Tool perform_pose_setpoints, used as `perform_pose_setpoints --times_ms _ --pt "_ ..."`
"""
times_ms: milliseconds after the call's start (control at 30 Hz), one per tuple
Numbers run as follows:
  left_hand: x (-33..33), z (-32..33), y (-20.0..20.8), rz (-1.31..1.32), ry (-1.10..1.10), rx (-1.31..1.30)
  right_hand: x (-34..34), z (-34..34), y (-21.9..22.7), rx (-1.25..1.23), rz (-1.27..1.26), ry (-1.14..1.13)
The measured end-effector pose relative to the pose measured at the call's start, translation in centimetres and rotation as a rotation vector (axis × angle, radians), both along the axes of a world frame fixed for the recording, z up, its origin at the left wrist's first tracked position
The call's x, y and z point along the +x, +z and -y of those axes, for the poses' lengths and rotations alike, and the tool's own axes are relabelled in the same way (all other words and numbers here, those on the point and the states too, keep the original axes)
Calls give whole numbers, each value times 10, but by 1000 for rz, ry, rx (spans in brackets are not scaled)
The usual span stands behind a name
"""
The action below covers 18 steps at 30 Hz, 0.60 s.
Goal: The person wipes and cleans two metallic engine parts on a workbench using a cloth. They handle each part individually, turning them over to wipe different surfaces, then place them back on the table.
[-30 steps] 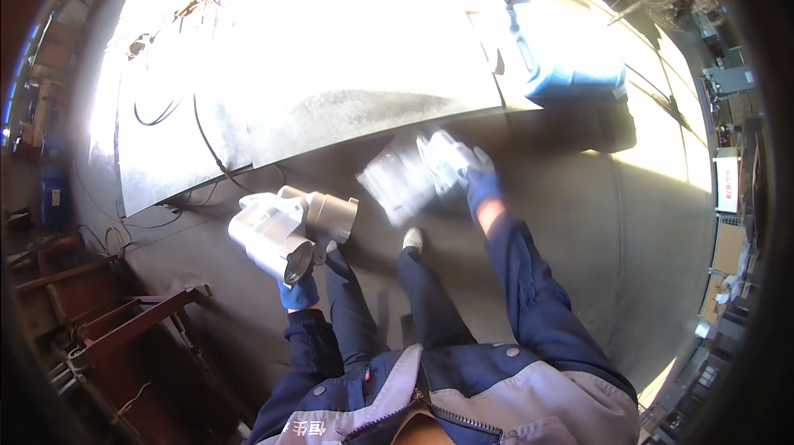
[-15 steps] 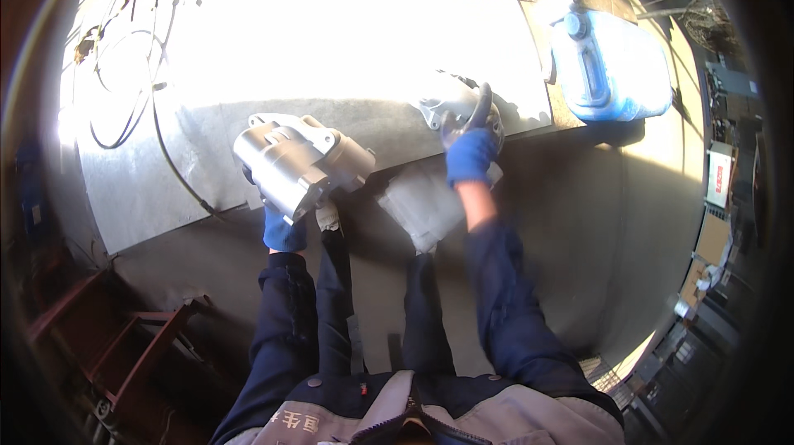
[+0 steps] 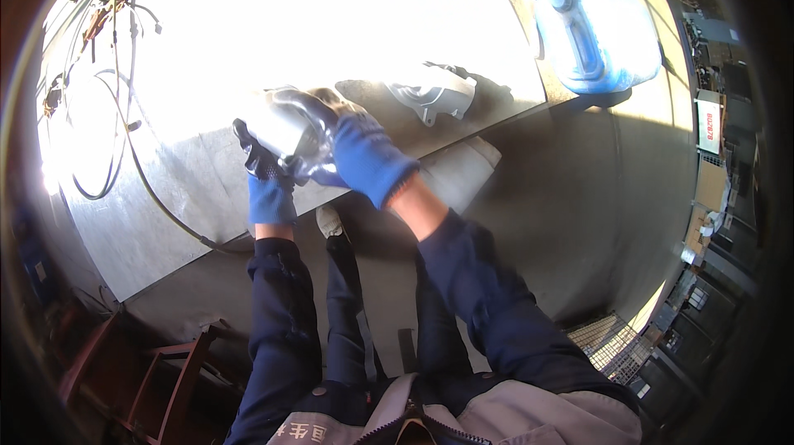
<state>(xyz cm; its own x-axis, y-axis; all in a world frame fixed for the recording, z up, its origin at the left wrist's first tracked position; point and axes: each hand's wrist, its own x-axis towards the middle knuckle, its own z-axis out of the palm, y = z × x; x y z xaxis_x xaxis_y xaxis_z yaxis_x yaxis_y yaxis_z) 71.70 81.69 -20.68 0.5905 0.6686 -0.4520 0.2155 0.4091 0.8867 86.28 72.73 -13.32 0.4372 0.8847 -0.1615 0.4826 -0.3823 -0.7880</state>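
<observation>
- Progress looked partial to me: 1 cast metal cover (image 3: 432,91) lay on the steel sheet (image 3: 165,222), and the shiny metal housing (image 3: 285,126) was not yet set down.
- Left hand (image 3: 266,184) clasped its underside.
- Right hand (image 3: 364,155) wrapped over its right flank, forearm angled up.

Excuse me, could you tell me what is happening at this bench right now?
A person in blue gloves stands at a sunlit metal workbench. Both the left hand and the right hand grip a shiny metal housing, holding it over the bench top. A second, paler cast part lies on the bench just beyond, and a blue plastic jerrycan sits at the far right end. Cables trail across the left side.
</observation>
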Motion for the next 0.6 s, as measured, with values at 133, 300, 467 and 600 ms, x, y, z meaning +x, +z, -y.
perform_pose_setpoints --times_ms 133,300,467,600 --pt "5 -25 -44 108 171 -206 20 -27 -17 -59 81 29" --pt "10 -44 -82 167 110 -429 31 -39 -30 -198 188 -144" --pt "0 -36 -79 340 137 -768 67 -29 -53 -85 160 -257" --pt "3 -37 -98 228 203 -645 71 -24 -78 5 398 -349"
